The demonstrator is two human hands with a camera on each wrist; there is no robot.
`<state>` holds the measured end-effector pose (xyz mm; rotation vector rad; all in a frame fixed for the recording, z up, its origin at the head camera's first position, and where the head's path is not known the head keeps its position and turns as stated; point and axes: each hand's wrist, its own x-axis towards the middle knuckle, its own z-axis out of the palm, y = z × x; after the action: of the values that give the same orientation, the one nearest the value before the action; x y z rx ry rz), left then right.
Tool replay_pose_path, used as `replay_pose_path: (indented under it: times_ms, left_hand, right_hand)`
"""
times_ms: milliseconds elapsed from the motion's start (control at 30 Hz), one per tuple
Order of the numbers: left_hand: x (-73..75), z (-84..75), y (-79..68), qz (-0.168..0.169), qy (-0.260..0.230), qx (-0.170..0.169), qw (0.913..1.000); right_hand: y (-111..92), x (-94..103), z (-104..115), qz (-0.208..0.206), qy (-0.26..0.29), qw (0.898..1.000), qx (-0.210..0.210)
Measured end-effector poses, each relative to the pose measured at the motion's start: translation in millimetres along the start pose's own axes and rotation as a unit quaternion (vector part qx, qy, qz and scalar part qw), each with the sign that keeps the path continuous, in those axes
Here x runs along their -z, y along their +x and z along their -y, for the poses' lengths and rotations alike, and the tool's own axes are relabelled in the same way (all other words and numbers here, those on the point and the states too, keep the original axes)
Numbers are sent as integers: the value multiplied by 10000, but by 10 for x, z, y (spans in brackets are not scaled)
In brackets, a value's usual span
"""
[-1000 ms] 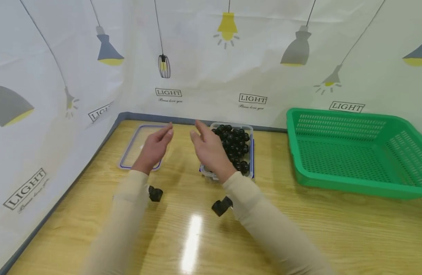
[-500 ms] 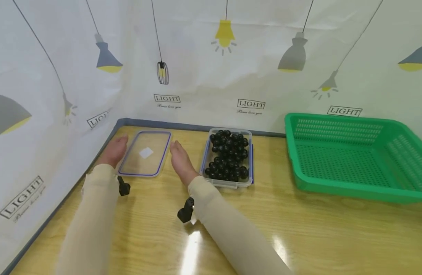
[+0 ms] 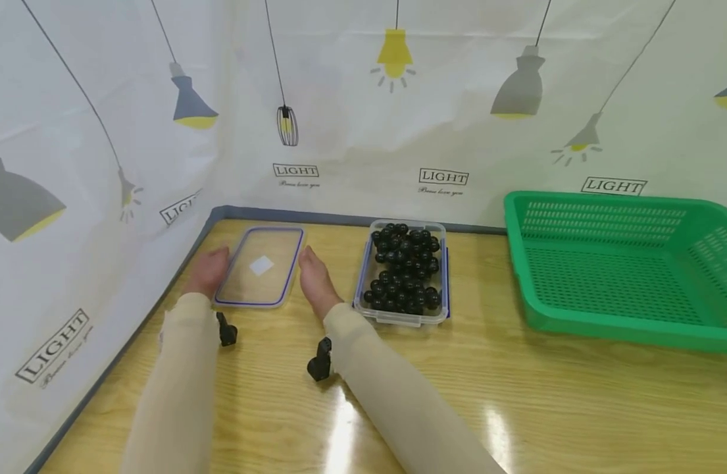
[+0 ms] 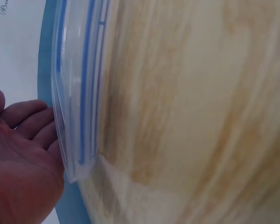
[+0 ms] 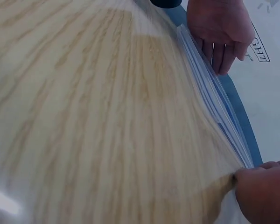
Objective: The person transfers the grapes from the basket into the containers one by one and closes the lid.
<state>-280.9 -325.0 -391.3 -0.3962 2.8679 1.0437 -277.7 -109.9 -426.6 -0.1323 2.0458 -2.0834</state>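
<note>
A clear plastic lid with a blue seal (image 3: 262,289) lies flat on the table, a small white square at its middle. At its left edge is my left hand (image 3: 208,270), fingers extended and slightly bent; the left wrist view shows the fingertips behind the lid rim (image 4: 84,116). My right hand (image 3: 317,280) stands on edge at the lid's right side. In the right wrist view, that hand (image 5: 266,191) meets the near end of the lid, its fingers mostly hidden. Neither hand grips the lid.
Right of my right hand stands a clear container (image 3: 401,318) with dark, glossy grapes (image 3: 404,270). A large green perforated basket (image 3: 612,322) is farther right. A white printed sheet (image 3: 351,118) lines the back and left of the wooden table (image 3: 280,408).
Both hands have moved left from between the lid and the container and spread apart to either side of the lid. Over the last half second they have shifted only slightly.
</note>
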Motion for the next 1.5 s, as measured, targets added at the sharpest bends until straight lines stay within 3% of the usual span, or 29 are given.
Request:
replay_pose_path:
  times_ms: [200,467,733,933,1033,1233,1500]
  left_hand:
    - [-30,-20,10,-182,-95,11,9998]
    - [-114,6,-37,-328,-1039,294,9936]
    - [-168,-32,-59,-623,-1858,501,9793]
    - [-118,-90,-97,-403,-2465,422,9674]
    - [-81,-127,-119,-273,-2524,319,9667]
    - [5,-290,-237,-405,-2386,122,9702]
    - [28,-725,-386,-479,-3092,-239,9495]
  right_hand:
    - [15,5,32,20,53,10000,-49]
    - [-19,24,50,-45,155,9996,-223]
    - [-31,-2,156,-699,-53,9970,-315]
    - [-94,0,238,-830,92,9957,-410]
    - [-164,20,304,-764,120,9965,-325]
    - [-314,87,596,-746,-41,9972,-36]
    - [-425,375,1038,-979,-368,9944,177]
